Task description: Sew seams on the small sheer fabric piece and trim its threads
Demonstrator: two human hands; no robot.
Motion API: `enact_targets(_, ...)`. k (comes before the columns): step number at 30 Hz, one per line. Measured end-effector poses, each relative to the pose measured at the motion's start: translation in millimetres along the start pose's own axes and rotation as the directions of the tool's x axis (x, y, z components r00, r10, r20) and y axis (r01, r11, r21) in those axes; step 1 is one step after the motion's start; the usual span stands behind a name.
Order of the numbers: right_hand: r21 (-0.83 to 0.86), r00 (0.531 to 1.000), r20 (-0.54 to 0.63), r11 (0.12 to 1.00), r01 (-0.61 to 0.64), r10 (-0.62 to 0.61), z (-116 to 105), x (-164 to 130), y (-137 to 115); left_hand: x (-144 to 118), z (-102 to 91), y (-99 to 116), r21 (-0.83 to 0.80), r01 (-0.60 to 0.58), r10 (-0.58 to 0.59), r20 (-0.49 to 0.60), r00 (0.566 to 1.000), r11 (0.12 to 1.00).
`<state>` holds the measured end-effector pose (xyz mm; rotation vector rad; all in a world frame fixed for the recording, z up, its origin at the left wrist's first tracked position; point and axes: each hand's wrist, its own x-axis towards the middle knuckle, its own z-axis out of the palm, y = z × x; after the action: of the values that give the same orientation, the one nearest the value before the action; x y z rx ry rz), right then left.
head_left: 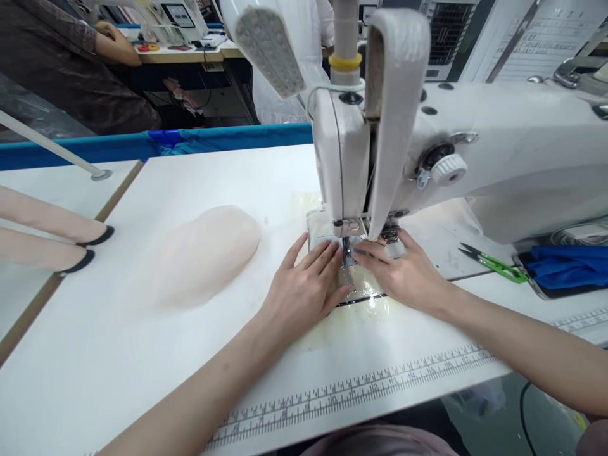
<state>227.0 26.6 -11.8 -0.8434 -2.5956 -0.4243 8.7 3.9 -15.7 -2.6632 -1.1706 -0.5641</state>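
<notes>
Both of your hands lie flat and open on the work, gripping nothing: your left hand (pixel 304 288) presses palm-down with its fingers spread toward the presser foot (pixel 348 248), and your right hand (pixel 403 272) rests just across from it, its fingers extended toward the same spot. Between and under your fingertips sits a small pale fabric piece (pixel 323 237), lying on the bed of the sewing machine (pixel 475 164), right at the needle. Much of it is hidden by your hands and the machine head, so you cannot tell its full outline.

Judging by its look, the piece is thin, light and limp; it will likely wrinkle or skid on the glossy needle plate (pixel 361 285) if pushed unevenly. It seems best held as you hold it now, by flat finger pressure on either side of the seam line and close to the foot, rather than by pinching an edge. Keep your fingertips clear of the needle; they are very near it.

To your left on the white table (pixel 142 380) lies a soft, pale padded cup (pixel 204 256), well apart from your hands. Green thread snips (pixel 494 263) rest to your right beside some blue cloth (pixel 570 263). A printed ruler (pixel 361 386) runs along the near table edge. Another person's sleeve (pixel 71 63) shows at the far bench.
</notes>
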Motion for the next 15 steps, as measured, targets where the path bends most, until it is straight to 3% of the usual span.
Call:
enact_targets(7,0.047,0.999,-0.039,0.999,-0.025,0.027,-2.6,-0.2,1.6,-0.8,1.8,-2.3,-0.009,0.053,-0.053,0.027,0.998,0.999)
enact_targets(15,0.055,0.997,-0.052,0.997,-0.051,0.054,-2.8,-3.3,5.9,-8.6,4.3,-6.9,0.012,0.122,-0.122,-0.022,0.992,0.992)
